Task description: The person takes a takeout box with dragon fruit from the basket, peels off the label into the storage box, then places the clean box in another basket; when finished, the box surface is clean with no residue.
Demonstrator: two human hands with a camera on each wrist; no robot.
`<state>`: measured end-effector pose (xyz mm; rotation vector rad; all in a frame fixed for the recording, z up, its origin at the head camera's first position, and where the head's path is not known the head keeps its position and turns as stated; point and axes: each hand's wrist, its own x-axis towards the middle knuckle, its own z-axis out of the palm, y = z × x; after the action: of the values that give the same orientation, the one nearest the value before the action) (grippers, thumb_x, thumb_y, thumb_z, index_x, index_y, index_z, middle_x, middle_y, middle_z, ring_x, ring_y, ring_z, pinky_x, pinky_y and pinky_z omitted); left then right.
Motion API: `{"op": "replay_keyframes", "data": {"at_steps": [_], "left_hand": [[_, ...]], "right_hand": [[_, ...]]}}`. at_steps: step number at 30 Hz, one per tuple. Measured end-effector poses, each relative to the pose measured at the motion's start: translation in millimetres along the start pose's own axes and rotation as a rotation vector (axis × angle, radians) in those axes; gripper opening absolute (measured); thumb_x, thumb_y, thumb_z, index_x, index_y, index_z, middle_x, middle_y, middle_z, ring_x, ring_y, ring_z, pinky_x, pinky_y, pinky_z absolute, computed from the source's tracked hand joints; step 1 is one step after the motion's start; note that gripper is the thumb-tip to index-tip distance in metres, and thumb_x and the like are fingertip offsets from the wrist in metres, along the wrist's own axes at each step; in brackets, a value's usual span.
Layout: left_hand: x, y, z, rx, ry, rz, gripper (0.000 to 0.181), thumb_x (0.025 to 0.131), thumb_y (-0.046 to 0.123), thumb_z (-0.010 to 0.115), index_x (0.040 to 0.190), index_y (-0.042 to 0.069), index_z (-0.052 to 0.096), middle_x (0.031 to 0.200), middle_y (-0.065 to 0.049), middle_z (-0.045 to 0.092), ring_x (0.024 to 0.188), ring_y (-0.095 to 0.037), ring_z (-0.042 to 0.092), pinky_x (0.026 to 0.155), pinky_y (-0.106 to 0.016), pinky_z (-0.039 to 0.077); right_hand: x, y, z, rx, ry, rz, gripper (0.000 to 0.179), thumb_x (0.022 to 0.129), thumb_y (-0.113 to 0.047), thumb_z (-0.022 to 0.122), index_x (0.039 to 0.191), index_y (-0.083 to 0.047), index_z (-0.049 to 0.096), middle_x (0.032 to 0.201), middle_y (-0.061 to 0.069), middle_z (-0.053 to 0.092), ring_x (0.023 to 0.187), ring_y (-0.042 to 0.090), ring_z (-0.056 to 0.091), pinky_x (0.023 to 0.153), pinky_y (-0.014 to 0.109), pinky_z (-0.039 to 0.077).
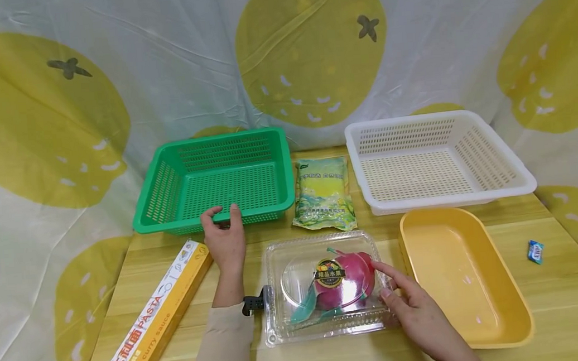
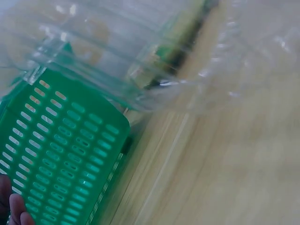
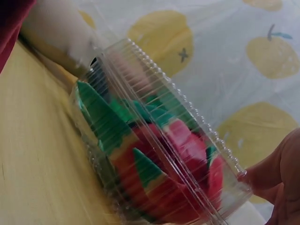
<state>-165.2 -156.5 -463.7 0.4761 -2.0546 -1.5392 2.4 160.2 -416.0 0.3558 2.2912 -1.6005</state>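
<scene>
A clear plastic clamshell box (image 1: 294, 253) lies on the table with its lid down and a black-and-gold label on top. Inside is a pink-red dragon fruit (image 3: 159, 168) with green leaf tips. My right hand (image 1: 419, 311) grips the box's right edge; its index finger reaches over the lid, and in the right wrist view a digit presses the lid's rim. Left of the box, my left hand (image 1: 226, 246) is held in front of the green basket (image 1: 216, 214), thumb and fingers apart with nothing seen between them. Fingertips (image 2: 18, 206) show at the left wrist view's lower left.
A pasta box (image 1: 152, 318) lies slantwise at the left. Behind the clamshell is a green-yellow packet (image 1: 322, 195). A white basket (image 1: 446, 200) stands at the back right, an orange tub (image 1: 461, 274) before it, and a small blue packet (image 1: 535, 252) at the far right.
</scene>
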Motion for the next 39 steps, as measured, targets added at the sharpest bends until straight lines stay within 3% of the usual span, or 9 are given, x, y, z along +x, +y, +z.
{"op": "replay_keyframes", "data": {"at_steps": [8,13,17,20,22,26,30,35,39], "left_hand": [[1.7,-0.7,-1.0,0.001,-0.022,-0.015,0.049,0.096,0.045,0.068,0.126,0.008,0.054,0.078,-0.010,0.063,0.072,-0.015,0.059,0.058,-0.028,0.048],[2.0,-0.9,-5.3,0.035,-0.042,-0.017,0.050,0.097,0.047,0.067,0.127,0.009,0.054,0.083,-0.014,0.064,0.076,-0.014,0.058,0.061,-0.031,0.048],[2.2,1.6,-10.5,0.041,-0.068,-0.014,0.054,0.097,0.047,0.067,0.132,0.009,0.053,0.088,-0.019,0.066,0.079,-0.015,0.058,0.065,-0.034,0.048],[1.6,5.9,-16.3,0.063,-0.097,-0.021,0.060,0.097,0.050,0.066,0.139,0.011,0.050,0.090,-0.016,0.066,0.076,-0.014,0.058,0.065,-0.035,0.048],[1.6,9.8,-21.8,0.100,-0.122,-0.035,0.064,0.096,0.054,0.064,0.144,0.016,0.047,0.087,-0.013,0.068,0.071,-0.015,0.061,0.063,-0.035,0.048],[-0.7,19.5,-37.4,0.188,-0.219,-0.087,0.074,0.095,0.062,0.060,0.155,0.027,0.034,0.086,-0.014,0.072,0.065,-0.025,0.066,0.060,-0.036,0.047],[-7.9,27.3,-51.8,0.243,-0.309,-0.107,0.080,0.096,0.062,0.058,0.160,0.032,0.022,0.097,-0.017,0.074,0.071,-0.030,0.071,0.059,-0.035,0.048],[-25.7,31.3,-59.6,0.246,-0.354,-0.026,0.075,0.098,0.050,0.063,0.160,0.028,0.027,0.103,-0.010,0.072,0.077,-0.027,0.073,0.059,-0.033,0.051],[-45.0,33.8,-59.1,0.222,-0.438,0.044,0.062,0.099,0.039,0.067,0.152,0.019,0.043,0.109,-0.011,0.071,0.091,-0.026,0.069,0.069,-0.031,0.055]], "right_hand": [[-2.9,2,-4,-0.085,-0.025,-0.031,0.047,0.103,-0.033,0.060,0.147,-0.044,0.048,0.141,0.014,0.049,0.093,0.017,0.065,0.078,0.033,0.051],[-8.3,-1,-9,-0.222,-0.031,-0.085,0.053,0.098,-0.049,0.064,0.148,-0.046,0.046,0.152,0.016,0.052,0.116,0.028,0.067,0.095,0.051,0.055],[-13.8,-10,-17,-0.371,0.006,-0.172,0.053,0.098,-0.053,0.063,0.147,-0.047,0.046,0.141,0.009,0.062,0.119,0.026,0.065,0.099,0.057,0.053],[-15.4,-18,-26,-0.453,0.047,-0.302,0.048,0.099,-0.043,0.065,0.145,-0.041,0.052,0.126,0.000,0.068,0.111,0.020,0.066,0.093,0.049,0.058],[-13.9,-26,-34,-0.492,0.057,-0.384,0.045,0.100,-0.038,0.066,0.143,-0.035,0.056,0.126,-0.003,0.068,0.110,0.019,0.067,0.088,0.043,0.061],[-4.2,-50,-49,-0.496,-0.020,-0.465,0.040,0.102,-0.033,0.064,0.140,-0.025,0.060,0.130,-0.002,0.068,0.108,0.017,0.069,0.082,0.032,0.061],[11.3,-76,-56,-0.497,-0.073,-0.500,0.037,0.104,-0.032,0.060,0.138,-0.019,0.062,0.134,0.000,0.068,0.110,0.017,0.070,0.088,0.037,0.061],[36.1,-95,-50,-0.513,-0.123,-0.560,0.034,0.104,-0.032,0.061,0.134,-0.017,0.065,0.127,0.000,0.070,0.112,0.020,0.068,0.093,0.044,0.059],[58.4,-101,-35,-0.620,-0.169,-0.648,0.029,0.100,-0.029,0.066,0.127,-0.018,0.070,0.124,0.001,0.070,0.116,0.025,0.066,0.097,0.050,0.056]]}}
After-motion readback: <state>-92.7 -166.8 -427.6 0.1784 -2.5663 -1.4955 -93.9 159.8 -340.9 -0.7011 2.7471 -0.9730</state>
